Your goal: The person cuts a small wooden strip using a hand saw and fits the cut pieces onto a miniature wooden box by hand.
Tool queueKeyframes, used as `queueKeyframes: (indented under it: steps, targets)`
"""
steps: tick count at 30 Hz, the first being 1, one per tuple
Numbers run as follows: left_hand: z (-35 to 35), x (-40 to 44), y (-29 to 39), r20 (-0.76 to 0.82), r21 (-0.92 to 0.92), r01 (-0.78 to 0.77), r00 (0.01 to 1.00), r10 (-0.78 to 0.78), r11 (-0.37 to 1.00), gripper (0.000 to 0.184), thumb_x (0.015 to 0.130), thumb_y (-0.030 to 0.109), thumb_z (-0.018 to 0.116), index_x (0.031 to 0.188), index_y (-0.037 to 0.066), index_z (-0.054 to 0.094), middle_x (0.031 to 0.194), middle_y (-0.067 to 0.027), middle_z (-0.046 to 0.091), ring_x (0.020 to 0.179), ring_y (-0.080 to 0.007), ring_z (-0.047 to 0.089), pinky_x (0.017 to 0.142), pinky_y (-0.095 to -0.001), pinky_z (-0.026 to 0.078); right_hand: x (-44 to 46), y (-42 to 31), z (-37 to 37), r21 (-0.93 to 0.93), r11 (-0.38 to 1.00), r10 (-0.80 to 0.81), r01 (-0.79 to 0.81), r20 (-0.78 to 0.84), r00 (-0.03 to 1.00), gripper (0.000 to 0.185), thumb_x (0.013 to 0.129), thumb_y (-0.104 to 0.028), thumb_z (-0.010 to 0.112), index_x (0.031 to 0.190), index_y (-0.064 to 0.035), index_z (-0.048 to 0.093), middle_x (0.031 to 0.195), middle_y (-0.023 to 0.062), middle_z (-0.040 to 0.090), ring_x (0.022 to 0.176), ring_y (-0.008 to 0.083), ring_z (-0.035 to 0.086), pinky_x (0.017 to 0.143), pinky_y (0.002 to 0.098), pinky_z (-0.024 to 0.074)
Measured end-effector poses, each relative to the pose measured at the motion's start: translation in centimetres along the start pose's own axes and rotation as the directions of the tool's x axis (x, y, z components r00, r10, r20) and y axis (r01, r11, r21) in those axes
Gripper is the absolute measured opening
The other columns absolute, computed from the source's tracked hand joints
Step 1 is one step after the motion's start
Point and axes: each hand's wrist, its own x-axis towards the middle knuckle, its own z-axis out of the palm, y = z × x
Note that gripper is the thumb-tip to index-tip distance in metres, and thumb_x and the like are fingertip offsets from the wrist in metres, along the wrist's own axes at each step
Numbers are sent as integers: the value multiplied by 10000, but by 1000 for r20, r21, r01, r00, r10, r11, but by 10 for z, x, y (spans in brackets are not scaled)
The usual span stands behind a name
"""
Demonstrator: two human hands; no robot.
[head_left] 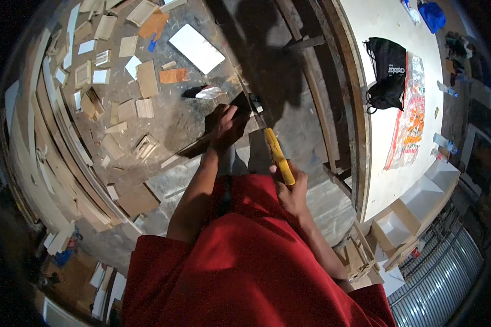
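Note:
My right hand (292, 188) is wrapped round the yellow handle (278, 155) of a tool, whose narrow far end points up toward a dark board. That far end lies in shadow, so I cannot make out the kind of tool. To the left, my left hand (223, 122) is at the dark board (240, 111), with its fingers curled at the edge. A long thin strip (185, 151) slants down and left from beneath this hand.
Wood offcuts (145, 108) and a white panel (196, 49) lie on the floor at the upper left. Long boards (60, 147) line the left side. A white table (384, 131) on the right bears a black bag (387, 73). Wooden boxes (395, 226) stand lower right.

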Motion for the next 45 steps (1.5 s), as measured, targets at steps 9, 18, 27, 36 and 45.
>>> queueKeyframes:
  steps: [9,18,27,36,45]
  targets:
    - [8,1,2,-167,-3,-120,979,118,993,189,835,102,726,1014,114,666,945,-180,560,897,-413,554,783,-489,473,0,-17,1,-14,999,-48,49,85,995,206,784,47,557,982,32,610,749,96,570,718,124,515,691,273,457]
    - [12,-2,-7,36,-20,46,998,-45,999,227,841,145,738,1065,141,701,977,-185,585,930,-420,577,812,-493,482,7,-29,-1,19,1000,16,-17,77,997,271,741,60,516,997,46,601,791,123,612,779,124,573,745,267,472]
    - [23,-11,-24,-44,-9,-58,997,57,998,245,856,166,729,1098,144,697,1082,-223,615,1013,-441,587,902,-503,493,8,-34,3,36,999,-31,30,20,999,198,780,61,553,970,43,605,764,176,614,698,161,535,704,297,474]
    - [16,-13,-19,22,296,-177,984,179,939,225,885,195,692,1098,122,701,1122,-218,619,1106,-434,564,1011,-535,443,15,-37,8,-88,996,-20,24,50,999,118,914,-70,651,938,38,610,729,173,618,682,150,548,661,311,459]
    - [17,-4,-21,69,206,-234,972,224,950,168,883,158,658,1038,96,673,998,-154,584,982,-380,555,869,-493,449,31,-25,20,-128,987,-100,93,-46,994,208,806,1,591,1004,50,634,840,145,677,764,209,619,751,325,493]
